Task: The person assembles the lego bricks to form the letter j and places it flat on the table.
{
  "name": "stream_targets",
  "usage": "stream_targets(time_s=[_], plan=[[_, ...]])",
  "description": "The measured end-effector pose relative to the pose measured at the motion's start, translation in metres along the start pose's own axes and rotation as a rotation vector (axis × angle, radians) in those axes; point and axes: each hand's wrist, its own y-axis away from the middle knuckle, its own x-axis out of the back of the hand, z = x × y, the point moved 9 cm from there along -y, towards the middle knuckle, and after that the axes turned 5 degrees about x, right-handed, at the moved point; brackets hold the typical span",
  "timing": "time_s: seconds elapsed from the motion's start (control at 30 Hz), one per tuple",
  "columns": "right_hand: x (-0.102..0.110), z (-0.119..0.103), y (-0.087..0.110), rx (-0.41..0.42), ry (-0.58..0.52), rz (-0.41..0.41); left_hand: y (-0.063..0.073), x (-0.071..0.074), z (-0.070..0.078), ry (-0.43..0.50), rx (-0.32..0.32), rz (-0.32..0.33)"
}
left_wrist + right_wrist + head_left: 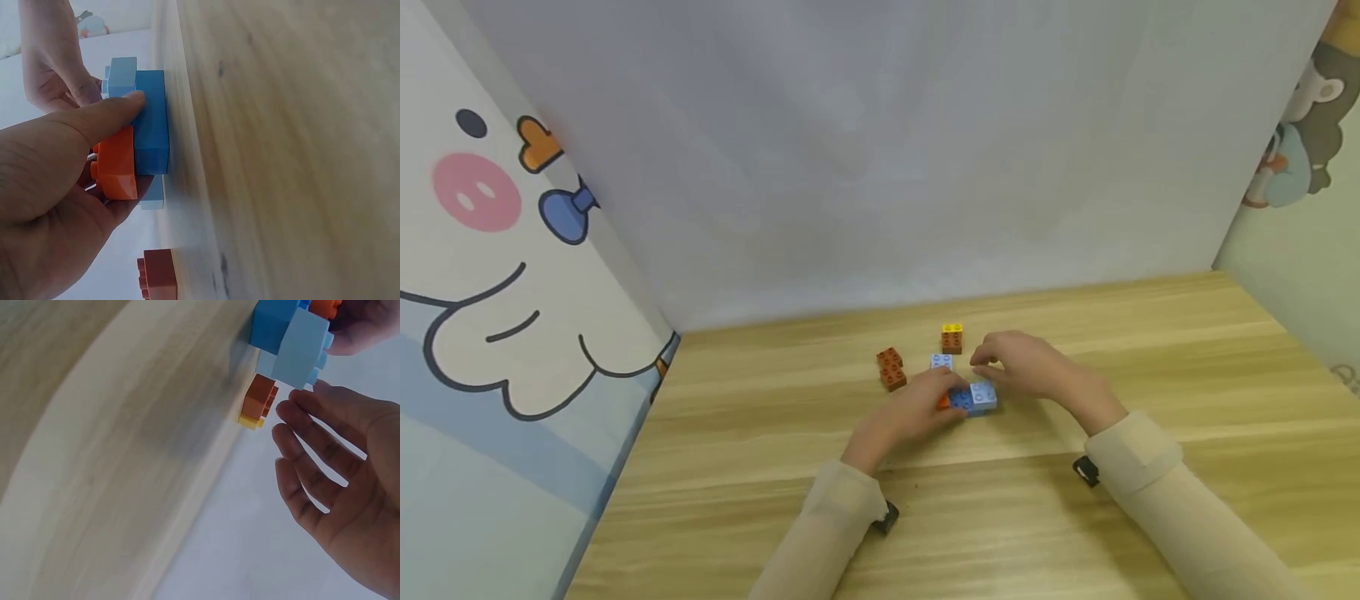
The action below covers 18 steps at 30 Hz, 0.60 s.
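Observation:
With thumb and fingers on opposite sides, my left hand (917,406) grips a blue toy building brick (154,125) low over the table. An orange brick (117,167) is mounted on one end of it, partly under the hand in the head view. On the other end sits a light blue brick (983,394). My right hand (1028,365) is just right of that light blue brick, fingers loosely bent and holding nothing. In the right wrist view its fingertips (282,409) are close to the light blue brick's studs.
Behind the blue brick stands another light blue brick (941,362). Farther back is a brown brick (952,343) with a yellow brick (952,327) at its far end. Brown bricks (891,370) lie to the left on the wooden table (737,433). A pale backdrop (887,167) rises behind.

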Motion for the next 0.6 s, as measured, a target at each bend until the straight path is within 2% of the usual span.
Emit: stream_targets(time_s=[0.3,0.47,0.6], plan=[[-0.006,-0.006,-0.021,-0.019,0.007,-0.029,0.012,0.000,-0.006,-0.033,0.044,-0.026],[-0.013,-0.009,-0.035,-0.018,-0.016,-0.048,0.017,-0.001,-0.004,-0.033,0.025,-0.052],[-0.017,-0.011,-0.043,-0.033,-0.031,-0.059,0.018,-0.001,-0.003,-0.045,-0.008,-0.039]])
